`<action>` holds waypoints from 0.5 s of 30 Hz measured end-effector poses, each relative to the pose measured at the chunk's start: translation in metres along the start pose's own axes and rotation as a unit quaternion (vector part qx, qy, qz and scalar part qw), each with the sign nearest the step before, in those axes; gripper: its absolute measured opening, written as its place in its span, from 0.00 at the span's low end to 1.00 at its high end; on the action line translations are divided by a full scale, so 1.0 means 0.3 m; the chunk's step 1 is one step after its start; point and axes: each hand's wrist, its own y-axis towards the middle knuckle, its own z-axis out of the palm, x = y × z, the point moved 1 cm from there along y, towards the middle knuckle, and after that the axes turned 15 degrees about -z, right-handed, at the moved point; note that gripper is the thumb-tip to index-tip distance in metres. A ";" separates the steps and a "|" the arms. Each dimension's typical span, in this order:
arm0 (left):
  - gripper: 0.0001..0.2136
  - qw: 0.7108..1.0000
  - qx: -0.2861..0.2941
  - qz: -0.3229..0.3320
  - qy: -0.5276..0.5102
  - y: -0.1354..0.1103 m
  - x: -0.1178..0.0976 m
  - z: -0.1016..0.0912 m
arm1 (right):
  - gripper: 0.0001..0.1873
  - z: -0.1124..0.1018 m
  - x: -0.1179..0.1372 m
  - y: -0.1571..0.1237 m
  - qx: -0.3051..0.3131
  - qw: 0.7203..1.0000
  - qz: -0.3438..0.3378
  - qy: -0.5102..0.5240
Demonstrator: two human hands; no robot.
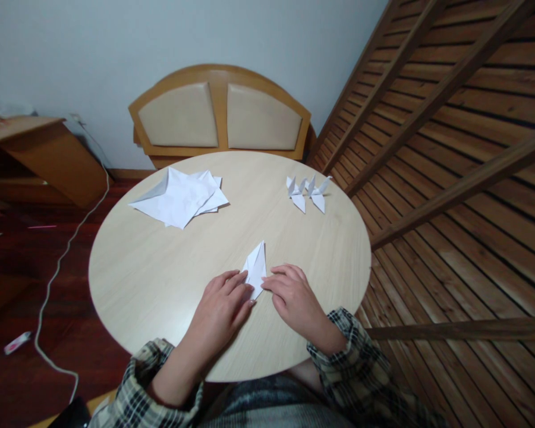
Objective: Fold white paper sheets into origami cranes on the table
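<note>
A sheet of white paper folded into a narrow kite shape (257, 265) lies on the round table in front of me, its long point facing away. My left hand (225, 302) rests over the paper's lower left part. Its fingers hold the paper down against the tabletop, and the thumb lies by the lower tip. From the other side, my right hand (293, 296) reaches in with its fingers apart. A fingertip touches the paper's right edge. Part of the folded paper is hidden beneath my left fingers.
The round wooden table (160, 279) carries a loose pile of white paper sheets (182, 196) at the back left. Two folded paper cranes (298, 193) stand at the back right. A slatted wooden partition (428, 178) borders the table's right side. A white cable (56, 279) crosses the floor.
</note>
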 end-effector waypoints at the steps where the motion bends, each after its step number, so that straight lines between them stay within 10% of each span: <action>1: 0.08 1.000 0.000 0.001 0.001 0.000 0.001 0.001 | 0.20 -0.001 0.001 0.001 0.000 1.000 -0.001 0.001; 15: 0.14 1.000 -0.010 -0.016 -0.020 0.000 0.014 0.014 | 0.17 -0.005 0.015 0.005 0.032 0.998 -0.052 0.010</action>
